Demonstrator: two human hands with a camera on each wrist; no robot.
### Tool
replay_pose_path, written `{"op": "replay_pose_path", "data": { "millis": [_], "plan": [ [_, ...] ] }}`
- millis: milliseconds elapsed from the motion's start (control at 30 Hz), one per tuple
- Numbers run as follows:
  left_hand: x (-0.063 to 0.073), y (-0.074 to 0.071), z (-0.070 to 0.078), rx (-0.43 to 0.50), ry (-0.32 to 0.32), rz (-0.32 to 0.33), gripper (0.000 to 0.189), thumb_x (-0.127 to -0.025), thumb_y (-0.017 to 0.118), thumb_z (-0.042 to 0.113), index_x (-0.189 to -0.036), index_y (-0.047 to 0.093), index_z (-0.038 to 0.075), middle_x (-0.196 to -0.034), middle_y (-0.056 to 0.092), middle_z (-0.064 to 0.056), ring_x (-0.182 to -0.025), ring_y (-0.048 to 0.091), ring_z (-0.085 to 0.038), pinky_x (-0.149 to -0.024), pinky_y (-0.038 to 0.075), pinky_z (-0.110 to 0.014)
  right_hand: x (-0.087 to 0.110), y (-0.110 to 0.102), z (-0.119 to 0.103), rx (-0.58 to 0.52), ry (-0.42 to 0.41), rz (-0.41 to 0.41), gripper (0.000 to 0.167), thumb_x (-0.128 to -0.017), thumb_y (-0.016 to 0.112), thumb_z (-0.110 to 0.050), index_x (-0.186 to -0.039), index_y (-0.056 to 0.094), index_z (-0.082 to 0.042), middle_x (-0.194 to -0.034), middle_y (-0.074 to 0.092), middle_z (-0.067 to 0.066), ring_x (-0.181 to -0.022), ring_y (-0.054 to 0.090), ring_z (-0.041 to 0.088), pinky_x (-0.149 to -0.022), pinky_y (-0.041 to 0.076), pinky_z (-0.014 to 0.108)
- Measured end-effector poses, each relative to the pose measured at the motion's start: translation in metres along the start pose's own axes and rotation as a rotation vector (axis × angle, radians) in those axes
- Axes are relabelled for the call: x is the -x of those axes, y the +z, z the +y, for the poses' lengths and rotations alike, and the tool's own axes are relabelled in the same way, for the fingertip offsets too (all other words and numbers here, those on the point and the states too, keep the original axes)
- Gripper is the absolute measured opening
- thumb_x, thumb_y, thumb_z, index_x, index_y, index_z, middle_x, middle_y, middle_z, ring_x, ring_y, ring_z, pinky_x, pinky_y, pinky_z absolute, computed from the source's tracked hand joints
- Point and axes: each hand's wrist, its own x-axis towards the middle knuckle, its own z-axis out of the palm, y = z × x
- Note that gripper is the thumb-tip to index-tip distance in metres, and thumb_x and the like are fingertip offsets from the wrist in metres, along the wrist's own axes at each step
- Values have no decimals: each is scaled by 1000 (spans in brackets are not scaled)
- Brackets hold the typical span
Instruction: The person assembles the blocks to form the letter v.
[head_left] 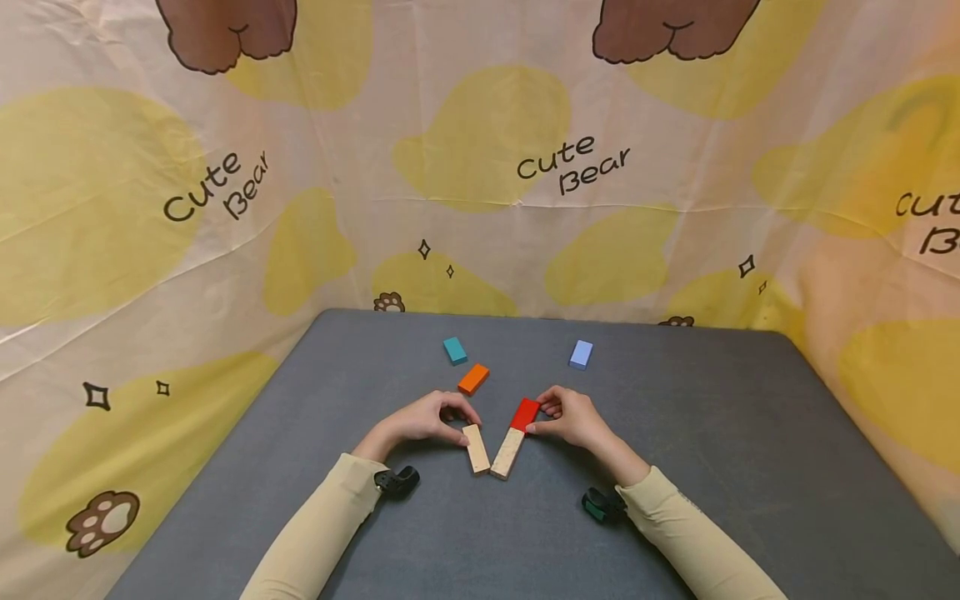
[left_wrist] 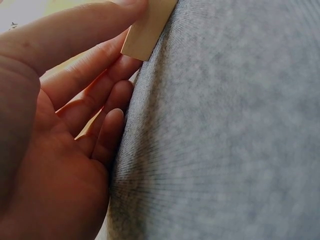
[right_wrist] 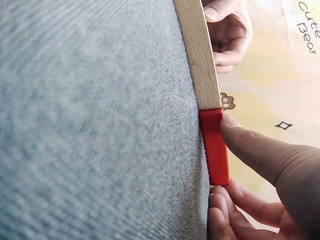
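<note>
My left hand [head_left: 426, 418] pinches the far end of a plain wooden block [head_left: 477, 454], thumb on one side and fingers on the other. In the left wrist view that block [left_wrist: 150, 32] shows at the top, partly behind the thumb. My right hand [head_left: 576, 419] holds a red block [head_left: 524, 414] by thumb and fingertips, seen close in the right wrist view as a red block [right_wrist: 216, 147]. The red block meets the far end of a second wooden block [head_left: 507, 454] in a straight line. Both wooden blocks lie on the table, their near ends together in a V.
Beyond my left hand lie an orange block [head_left: 473, 379] and a teal block [head_left: 454, 350]. A light blue block [head_left: 581, 354] lies farther back on the right. The grey table [head_left: 750, 433] ends at a patterned cloth backdrop [head_left: 480, 242].
</note>
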Motion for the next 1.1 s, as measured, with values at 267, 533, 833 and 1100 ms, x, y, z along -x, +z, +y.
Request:
{"op": "replay_pose_path", "data": {
  "millis": [267,533,833,1100],
  "plan": [
    [1,-1,3,-12,-14,2,33,-81,75,13,-111,67,3,-109,65,-12,-101,55,-35,-90,44,-42,0,0,-1,1,-3,-3,46,-69,85,-28,-104,65,-6,-94,65,3,-86,60,14,-82,51,35],
    [-6,4,-28,-38,-24,19,35,-80,76,17,-113,68,8,-110,66,-8,-102,55,-32,-89,44,-41,0,0,-2,5,-6,-4,46,-69,85,-28,-104,65,-6,-94,65,3,-84,59,14,-82,50,34],
    [-5,4,-35,-45,-22,45,31,-78,78,26,-108,70,22,-106,66,4,-97,54,-17,-85,43,-29,0,1,-3,7,7,-7,47,-68,86,-29,-104,65,-6,-93,64,3,-83,58,14,-81,50,34],
    [-5,5,-35,-60,-16,42,30,-80,76,29,-108,70,24,-105,65,8,-96,54,-12,-85,44,-27,-1,-1,-1,-20,26,-8,45,-69,85,-29,-103,66,-6,-93,66,3,-84,60,14,-81,51,33]
  ]
}}
